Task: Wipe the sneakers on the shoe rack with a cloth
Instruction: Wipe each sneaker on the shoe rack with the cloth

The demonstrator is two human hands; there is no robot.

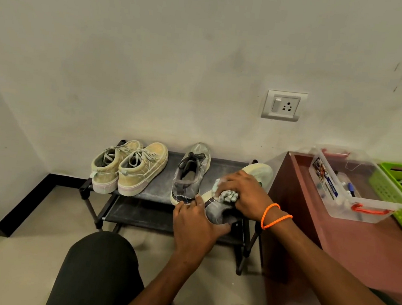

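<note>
At lower centre, a grey sneaker [220, 214] is gripped at the heel by the left hand [196, 224], tilted over the shoe rack [151, 187] front edge. A bunched cloth [227, 195] is clutched against it by the right hand [245, 194]. Bare shelf lies between its mate [190, 173] and the tan pair [129, 167].

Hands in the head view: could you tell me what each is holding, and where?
Left hand grips the grey sneaker at its heel end; right hand presses a bunched cloth against its upper.
</note>
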